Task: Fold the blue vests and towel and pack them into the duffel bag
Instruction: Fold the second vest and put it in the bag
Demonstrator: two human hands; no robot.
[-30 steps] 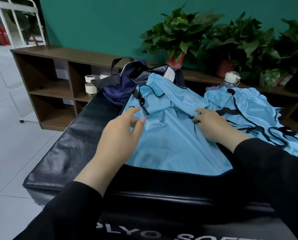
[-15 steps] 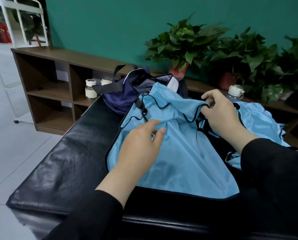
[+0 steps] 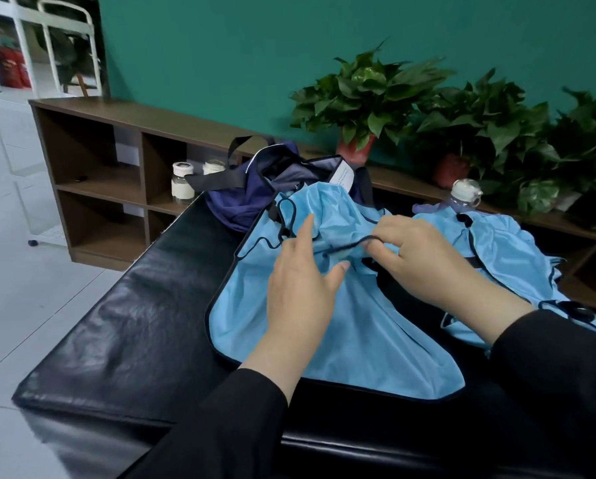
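While the blue vest (image 3: 341, 326) is lying spread on the black bench (image 3: 123, 326), your left hand (image 3: 301, 288) is resting on it with fingers relaxed; your right hand (image 3: 424, 257) is pinching its dark-trimmed edge; the navy duffel bag (image 3: 251, 198) is sitting just behind, touching it.

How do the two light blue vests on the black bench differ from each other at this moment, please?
The near vest lies mostly spread out in front of the person; the far vest sits crumpled to the right.

Both hands work on the near vest: the left hand rests open on it, and the right hand pinches its dark edging. Nothing touches the far vest.

The near vest's top reaches the duffel bag; the far vest lies by a water bottle.

Both are light blue with dark trim.
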